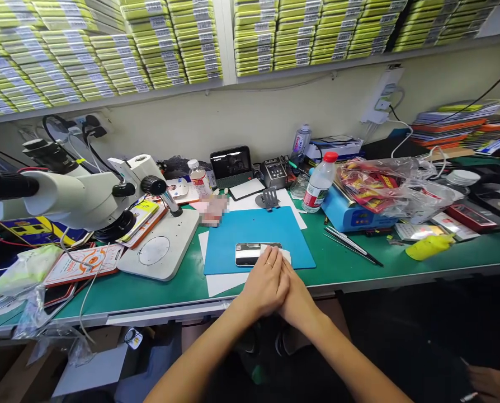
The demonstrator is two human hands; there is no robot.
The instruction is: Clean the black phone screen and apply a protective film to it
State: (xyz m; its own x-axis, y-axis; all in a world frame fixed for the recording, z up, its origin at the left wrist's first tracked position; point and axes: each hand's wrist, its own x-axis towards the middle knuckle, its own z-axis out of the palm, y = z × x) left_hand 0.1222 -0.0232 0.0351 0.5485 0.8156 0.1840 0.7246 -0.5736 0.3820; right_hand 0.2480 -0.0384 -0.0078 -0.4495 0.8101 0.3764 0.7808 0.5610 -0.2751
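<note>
A phone (246, 257) with a shiny, dark, mirror-like face lies flat on a blue mat (258, 224). Over its right end, a white tissue or cloth (287, 256) shows under and beside my fingers. My left hand (268, 284), with a ring on one finger, has its fingers pressed together on the white piece. Close against it, partly covered by it, my right hand (292, 294) is closed at the same piece. The left hand hides most of the right fingers.
A microscope (78, 193) with a pale base stands left. Behind are a red-capped bottle (319, 183) and a small black-screened device (232, 166). Tweezers (353, 244) lie right, near a blue machine (354, 215) under plastic bags. Another person's hand (491, 383) shows bottom right.
</note>
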